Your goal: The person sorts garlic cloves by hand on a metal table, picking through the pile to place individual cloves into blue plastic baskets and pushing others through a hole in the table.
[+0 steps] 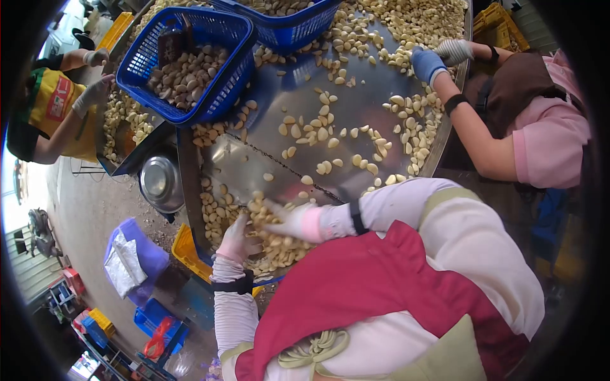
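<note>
Well below the blue basket (232, 76) heaped with garlic cloves (187, 73), the right hand (293, 222) rests with fingers spread on the loose clove pile (283, 251), the left hand (238, 241) alongside, its finger state impossible to tell.

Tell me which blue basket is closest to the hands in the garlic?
The left blue basket, whole in view and holding garlic; the other basket sits farther off, cut by the top edge.
</note>
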`<state>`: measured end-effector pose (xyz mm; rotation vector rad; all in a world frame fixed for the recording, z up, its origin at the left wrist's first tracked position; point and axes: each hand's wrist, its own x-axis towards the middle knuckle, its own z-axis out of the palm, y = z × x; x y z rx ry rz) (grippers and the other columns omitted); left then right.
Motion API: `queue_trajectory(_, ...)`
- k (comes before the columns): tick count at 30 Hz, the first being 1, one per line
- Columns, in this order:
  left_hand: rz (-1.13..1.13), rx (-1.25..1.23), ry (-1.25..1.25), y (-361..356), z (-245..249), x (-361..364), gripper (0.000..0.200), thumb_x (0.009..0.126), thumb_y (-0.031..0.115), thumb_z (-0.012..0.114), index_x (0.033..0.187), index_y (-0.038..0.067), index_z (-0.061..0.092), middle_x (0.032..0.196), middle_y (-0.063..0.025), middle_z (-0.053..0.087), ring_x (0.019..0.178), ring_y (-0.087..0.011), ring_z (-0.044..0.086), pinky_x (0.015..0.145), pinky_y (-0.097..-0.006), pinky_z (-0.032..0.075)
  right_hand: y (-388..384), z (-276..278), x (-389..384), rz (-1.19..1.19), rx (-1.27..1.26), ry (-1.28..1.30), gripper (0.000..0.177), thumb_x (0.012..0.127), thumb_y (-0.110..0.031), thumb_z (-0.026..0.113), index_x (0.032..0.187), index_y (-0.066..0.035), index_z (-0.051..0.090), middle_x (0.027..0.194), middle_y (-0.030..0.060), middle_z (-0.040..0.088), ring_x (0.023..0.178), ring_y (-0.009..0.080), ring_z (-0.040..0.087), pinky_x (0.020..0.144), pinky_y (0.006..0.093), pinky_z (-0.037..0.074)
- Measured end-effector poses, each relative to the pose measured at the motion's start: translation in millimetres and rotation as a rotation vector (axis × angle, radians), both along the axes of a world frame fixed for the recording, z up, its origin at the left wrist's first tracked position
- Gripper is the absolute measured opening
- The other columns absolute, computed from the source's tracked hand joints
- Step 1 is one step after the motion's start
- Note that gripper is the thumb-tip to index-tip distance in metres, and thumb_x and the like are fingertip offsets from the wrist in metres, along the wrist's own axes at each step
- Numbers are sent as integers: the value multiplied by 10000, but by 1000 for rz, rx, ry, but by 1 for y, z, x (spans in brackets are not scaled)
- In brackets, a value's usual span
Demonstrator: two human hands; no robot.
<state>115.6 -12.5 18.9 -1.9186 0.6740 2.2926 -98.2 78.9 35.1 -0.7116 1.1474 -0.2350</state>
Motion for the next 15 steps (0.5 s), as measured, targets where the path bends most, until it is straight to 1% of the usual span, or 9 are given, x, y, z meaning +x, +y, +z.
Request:
queue_trajectory(2,-1080,-981,-91,-1,-22,22,591,821,53,705,1352,34,447,1164,-184,655,1011,-381,662,858,-457,540,-17,-12,32,209,-218,212,912,727,-126,728,1521,-276,305,1597,172,265,1092,405,649,877,432,570)
queue_trajectory(3,-1045,-1026,-214,-2,-18,20,682,698,-53,739,1313,16,451,1097,-204,683,1028,-375,674,871,-413,533,-23,-14,34,200,-226,210,912,727,-126,728,1521,-276,305,1597,172,265,1092,405,649,877,432,570)
queue_trajectory(4,-1054,-1035,-215,-5,-20,20,682,698,-53,739,1313,16,451,1097,-204,683,1028,-375,674,871,-413,533,-31,-17,33,286,-665,269,895,719,-127,735,1508,-250,330,1578,177,299,1112,409,634,900,440,557)
queue_trajectory(6,-536,-747,-27,-3,-37,28,574,709,-33,732,1231,10,495,1096,-231,665,1036,-407,651,843,-410,533,-44,-24,15,267,-1231,377,820,698,-109,736,1452,-189,423,1539,194,338,1151,413,600,910,468,544)
queue_trajectory(7,-989,-1103,-346,-2,-47,34,502,761,-123,653,1212,48,513,1032,-226,637,1006,-412,639,782,-432,527,-48,-15,-15,184,-1351,467,731,718,-100,708,1406,-172,470,1394,195,505,1086,399,633,877,459,552)
queue_trajectory(9,-949,-1056,-212,-14,-95,57,435,805,-67,627,1213,32,515,1058,-223,641,979,-411,641,779,-425,527,-58,-7,-87,182,-1141,779,428,757,-154,685,1183,-119,655,970,128,705,929,336,688,825,437,560)
queue_trajectory(11,-1006,-1167,-113,-11,-66,29,311,911,217,587,1138,6,603,1034,-233,671,927,-422,637,791,-442,509,-50,-4,-176,338,-888,1200,279,778,-152,669,1048,-88,695,1031,146,705,941,324,696,802,428,572)
queue_trajectory(12,-1008,-1167,-100,-4,-36,3,311,911,217,587,1138,6,603,1034,-233,671,927,-422,637,791,-442,509,-37,2,-213,240,-715,1284,419,774,-169,696,1178,-84,623,1100,146,646,1077,345,614,931,452,512)
queue_trajectory(15,-1180,-825,-389,19,13,-50,525,894,479,552,861,-22,706,845,-252,681,887,-413,654,828,-444,499,36,12,-281,421,-321,1470,591,725,-188,767,1262,-71,548,1211,168,587,1097,344,616,944,428,510)
